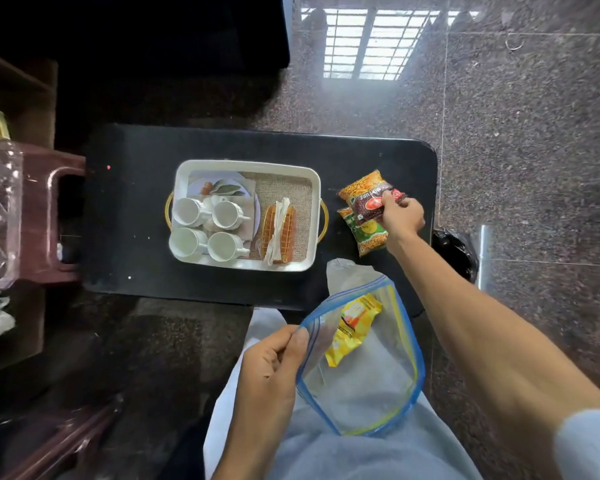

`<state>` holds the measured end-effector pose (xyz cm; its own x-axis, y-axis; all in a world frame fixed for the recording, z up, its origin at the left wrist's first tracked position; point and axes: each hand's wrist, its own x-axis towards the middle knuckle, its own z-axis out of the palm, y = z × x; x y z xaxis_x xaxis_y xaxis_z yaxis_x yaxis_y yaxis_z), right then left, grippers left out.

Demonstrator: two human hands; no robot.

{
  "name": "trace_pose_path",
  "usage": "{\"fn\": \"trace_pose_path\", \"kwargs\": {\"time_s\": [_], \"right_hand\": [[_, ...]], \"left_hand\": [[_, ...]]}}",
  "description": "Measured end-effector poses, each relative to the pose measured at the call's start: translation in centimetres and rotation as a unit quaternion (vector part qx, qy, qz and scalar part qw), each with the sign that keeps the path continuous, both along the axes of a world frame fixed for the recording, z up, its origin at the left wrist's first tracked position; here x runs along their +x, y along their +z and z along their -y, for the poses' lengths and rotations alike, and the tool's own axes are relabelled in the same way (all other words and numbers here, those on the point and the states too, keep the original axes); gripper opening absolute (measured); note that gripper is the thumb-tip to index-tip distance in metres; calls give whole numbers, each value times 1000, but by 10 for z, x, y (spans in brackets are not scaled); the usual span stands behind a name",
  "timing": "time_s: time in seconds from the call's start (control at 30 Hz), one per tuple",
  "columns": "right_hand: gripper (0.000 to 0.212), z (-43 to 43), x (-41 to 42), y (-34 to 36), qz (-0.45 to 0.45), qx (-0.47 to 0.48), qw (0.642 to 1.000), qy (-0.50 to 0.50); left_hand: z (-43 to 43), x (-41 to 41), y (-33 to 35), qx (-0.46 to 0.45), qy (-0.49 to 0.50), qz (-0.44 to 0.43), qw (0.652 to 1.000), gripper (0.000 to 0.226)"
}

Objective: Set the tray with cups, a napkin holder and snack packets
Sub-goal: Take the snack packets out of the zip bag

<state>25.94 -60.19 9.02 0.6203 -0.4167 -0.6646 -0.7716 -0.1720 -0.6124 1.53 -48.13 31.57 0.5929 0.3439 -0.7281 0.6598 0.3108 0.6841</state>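
Black table [136,202], napkin holder [279,230] seemingly near-to-far.

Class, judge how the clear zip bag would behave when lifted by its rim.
The zip bag is probably floppy: its film sags from the left hand pinching its rim. Likely light, holding only one yellow packet, which might slide.

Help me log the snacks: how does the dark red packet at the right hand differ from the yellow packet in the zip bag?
The dark red packet lies on other packets on the table; the yellow packet sits inside the clear zip bag. The right hand pinches the dark red packet; the left hand holds only the yellow packet's bag. Neither is on the tray.
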Motion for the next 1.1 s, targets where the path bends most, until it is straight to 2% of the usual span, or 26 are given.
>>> {"fn": "trace_pose_path", "kwargs": {"time_s": [0.17, 0.27, 0.37, 0.5, 0.6, 0.67, 0.73, 0.8, 0.87, 0.9, 0.93, 1.0, 1.03, 1.1], "right_hand": [[22, -13, 8, -36, -71, 29, 997, 12], [35, -14, 11, -41, -101, 30, 994, 24], [34, -9, 9, -37, -111, 48, 992, 30], [27, 9, -1, -1, -103, 16, 984, 144], [27, 24, -15, 54, -57, 43, 971, 227], [17, 31, -32, 106, 31, 84, 969, 232], [12, 38, -54, 162, 106, 150, 951, 250], [17, 44, -76, 210, 100, 229, 908, 336], [14, 45, -95, 237, 16, 273, 846, 458], [11, 43, -104, 239, -14, 245, 813, 528], [12, 40, -113, 234, -11, 177, 774, 607], [29, 25, -130, 214, 44, 11, 666, 745], [38, 18, -138, 200, 66, -43, 612, 787], [50, 7, -149, 171, 106, -113, 531, 833]], "left_hand": [[3, 2, -7, 4, 5, 7, 1000, 27], [3, 3, -8, 21, 10, 5, 1000, 30], [3, 5, -11, 36, 37, 8, 999, 31], [1, 8, -16, 49, 69, 3, 996, 28], [0, 11, -20, 53, 80, 1, 995, 31], [0, 14, -20, 52, 86, 5, 995, 33], [1, 16, -20, 50, 92, 12, 994, 35], [4, 17, -20, 47, 97, 17, 994, 36], [8, 18, -21, 39, 103, 23, 994, 36], [11, 17, -21, 33, 103, 27, 994, 34], [13, 17, -21, 28, 99, 31, 994, 33], [17, 15, -19, 23, 89, 35, 995, 31], [19, 14, -18, 23, 84, 38, 995, 30], [20, 13, -15, 26, 76, 39, 996, 31]]}}
